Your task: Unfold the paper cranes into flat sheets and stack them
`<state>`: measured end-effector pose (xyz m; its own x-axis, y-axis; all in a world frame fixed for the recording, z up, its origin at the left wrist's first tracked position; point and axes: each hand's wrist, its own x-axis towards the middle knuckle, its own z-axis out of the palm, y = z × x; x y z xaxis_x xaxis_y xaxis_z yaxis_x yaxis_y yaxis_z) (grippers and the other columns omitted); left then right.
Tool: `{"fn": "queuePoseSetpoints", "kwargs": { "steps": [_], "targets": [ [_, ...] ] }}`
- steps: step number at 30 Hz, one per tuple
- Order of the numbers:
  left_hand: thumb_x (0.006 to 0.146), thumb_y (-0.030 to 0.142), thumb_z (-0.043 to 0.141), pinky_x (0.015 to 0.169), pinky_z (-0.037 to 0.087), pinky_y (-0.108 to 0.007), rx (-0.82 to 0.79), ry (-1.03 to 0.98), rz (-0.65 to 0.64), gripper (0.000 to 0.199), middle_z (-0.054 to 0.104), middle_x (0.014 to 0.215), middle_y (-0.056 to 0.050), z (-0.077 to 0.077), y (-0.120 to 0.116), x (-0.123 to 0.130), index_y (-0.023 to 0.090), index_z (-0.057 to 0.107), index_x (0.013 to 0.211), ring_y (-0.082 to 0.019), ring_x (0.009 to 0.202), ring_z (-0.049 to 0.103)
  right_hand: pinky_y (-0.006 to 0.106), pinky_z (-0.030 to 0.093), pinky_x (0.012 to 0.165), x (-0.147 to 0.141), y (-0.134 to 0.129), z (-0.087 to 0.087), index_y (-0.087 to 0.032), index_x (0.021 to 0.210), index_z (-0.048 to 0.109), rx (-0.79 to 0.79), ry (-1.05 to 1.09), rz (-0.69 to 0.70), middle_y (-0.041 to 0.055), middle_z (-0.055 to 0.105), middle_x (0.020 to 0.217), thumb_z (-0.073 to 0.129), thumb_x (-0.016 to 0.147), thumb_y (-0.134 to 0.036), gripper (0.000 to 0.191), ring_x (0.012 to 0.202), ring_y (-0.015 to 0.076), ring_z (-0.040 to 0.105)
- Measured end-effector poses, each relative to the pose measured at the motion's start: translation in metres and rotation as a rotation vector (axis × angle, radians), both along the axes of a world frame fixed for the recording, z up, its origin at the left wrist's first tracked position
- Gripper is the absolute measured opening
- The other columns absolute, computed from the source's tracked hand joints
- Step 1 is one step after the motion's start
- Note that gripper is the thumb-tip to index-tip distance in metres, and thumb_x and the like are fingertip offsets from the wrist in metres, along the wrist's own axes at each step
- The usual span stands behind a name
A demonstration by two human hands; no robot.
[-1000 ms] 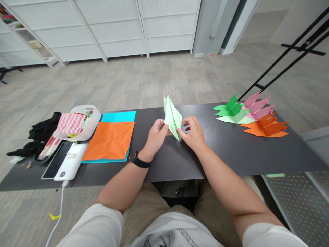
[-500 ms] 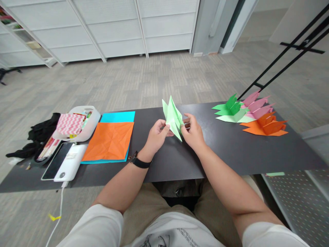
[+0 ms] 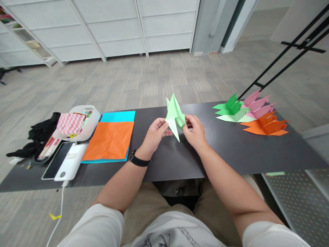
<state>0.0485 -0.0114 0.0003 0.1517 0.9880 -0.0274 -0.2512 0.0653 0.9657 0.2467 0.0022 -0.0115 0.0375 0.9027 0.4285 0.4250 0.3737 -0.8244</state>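
Note:
A light green folded paper figure (image 3: 175, 111) with pointed flaps is held up over the middle of the dark table. My right hand (image 3: 194, 132) pinches its right side between thumb and fingers. At the figure's lower left is my left hand (image 3: 156, 133), fingers loosely curled and parted from the thumb. Its fingertips are close to the paper; whether they touch it I cannot tell. One long flap points down between both hands. Finished-looking folded paper pieces stand to the right: a green one (image 3: 232, 107), a pink one (image 3: 259, 105) and an orange one (image 3: 267, 125).
Left on the table (image 3: 221, 154) lie orange paper (image 3: 109, 140) and blue paper (image 3: 118, 117). Beyond them are a white basket (image 3: 94, 124), a phone (image 3: 58, 161), a white power bank (image 3: 70, 163) with a cable, and black cloth (image 3: 42, 127). A black metal stand (image 3: 280, 61) rises behind the right end.
The light green figure has turned and shifted slightly right, showing more of its broad face. My left hand has loosened from its left side, while my right hand keeps hold.

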Motion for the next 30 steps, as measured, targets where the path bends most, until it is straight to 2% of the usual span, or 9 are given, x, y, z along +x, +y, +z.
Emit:
{"fn": "queuePoseSetpoints", "kwargs": {
  "steps": [3,6,8,11,13,16,19,26,30],
  "targets": [
    [0.093,0.035,0.076,0.089,0.066,-0.037,0.218,0.107,-0.047,0.039,0.071,0.126,-0.009,-0.004,-0.002,-0.001,0.023,0.062,0.127,-0.017,0.095,0.074,0.034,0.053,0.071,0.001,0.003,-0.001,-0.025,0.104,0.069,-0.1,0.116,0.006,0.0016,0.062,0.091,0.063,0.079,-0.025,0.026,0.079,0.0196,0.06],
    [0.09,0.026,0.077,0.099,0.062,-0.043,0.549,0.474,0.009,0.06,0.06,0.152,-0.013,-0.004,-0.004,-0.002,0.027,0.058,0.147,-0.027,0.125,0.066,0.03,0.049,0.067,0.0,0.005,0.001,-0.025,0.098,0.065,-0.302,0.357,0.096,-0.0019,0.064,0.087,0.065,0.074,-0.028,0.025,0.074,0.0169,0.059],
    [0.089,0.026,0.079,0.114,0.053,-0.052,0.755,0.741,0.063,0.069,0.055,0.16,-0.013,-0.003,-0.006,-0.004,0.029,0.055,0.153,-0.032,0.143,0.056,0.028,0.049,0.066,-0.001,0.004,0.005,-0.026,0.097,0.066,-0.441,0.523,0.186,-0.0031,0.066,0.088,0.069,0.07,-0.028,0.028,0.075,0.016,0.06],
    [0.09,0.028,0.081,0.126,0.04,-0.057,0.927,0.94,0.143,0.072,0.058,0.159,-0.013,0.0,-0.007,-0.005,0.027,0.052,0.156,-0.034,0.147,0.052,0.028,0.052,0.066,-0.003,-0.001,0.014,-0.026,0.097,0.068,-0.604,0.683,0.313,-0.0037,0.068,0.088,0.077,0.066,-0.028,0.032,0.075,0.0158,0.063],
    [0.093,0.028,0.079,0.124,0.043,-0.055,0.954,0.961,0.217,0.063,0.064,0.151,-0.013,0.001,-0.006,-0.005,0.026,0.057,0.151,-0.032,0.142,0.057,0.028,0.055,0.068,-0.004,-0.004,0.018,-0.025,0.098,0.069,-0.664,0.729,0.369,-0.004,0.069,0.087,0.081,0.065,-0.028,0.036,0.074,0.0153,0.063],
    [0.098,0.025,0.072,0.119,0.049,-0.051,0.964,0.951,0.323,0.034,0.072,0.137,-0.01,0.004,-0.006,-0.008,0.025,0.069,0.132,-0.028,0.133,0.064,0.028,0.055,0.067,-0.003,-0.005,0.02,-0.025,0.097,0.068,-0.706,0.744,0.41,-0.0048,0.069,0.084,0.084,0.064,-0.027,0.037,0.071,0.0144,0.063],
    [0.101,0.024,0.068,0.117,0.051,-0.052,0.975,0.967,0.363,0.017,0.075,0.132,-0.009,0.005,-0.005,-0.011,0.025,0.074,0.117,-0.028,0.132,0.065,0.027,0.053,0.065,-0.003,-0.004,0.016,-0.025,0.098,0.068,-0.711,0.717,0.41,-0.0048,0.069,0.084,0.083,0.064,-0.026,0.037,0.072,0.0152,0.063],
    [0.103,0.024,0.065,0.121,0.054,-0.051,1.031,0.959,0.312,0.018,0.079,0.125,-0.007,0.004,-0.002,-0.015,0.024,0.075,0.118,-0.024,0.126,0.072,0.028,0.051,0.061,-0.003,0.003,0.01,-0.026,0.095,0.07,-0.616,0.649,0.24,-0.0038,0.069,0.084,0.073,0.067,-0.028,0.028,0.071,0.0163,0.059],
    [0.104,0.024,0.063,0.118,0.057,-0.048,0.999,0.956,0.307,0.019,0.08,0.123,-0.007,0.004,-0.003,-0.016,0.024,0.076,0.118,-0.022,0.121,0.075,0.027,0.052,0.059,-0.003,0.003,0.014,-0.026,0.094,0.071,-0.628,0.645,0.212,-0.003,0.068,0.083,0.073,0.069,-0.028,0.025,0.071,0.0164,0.059]
  ]
}}
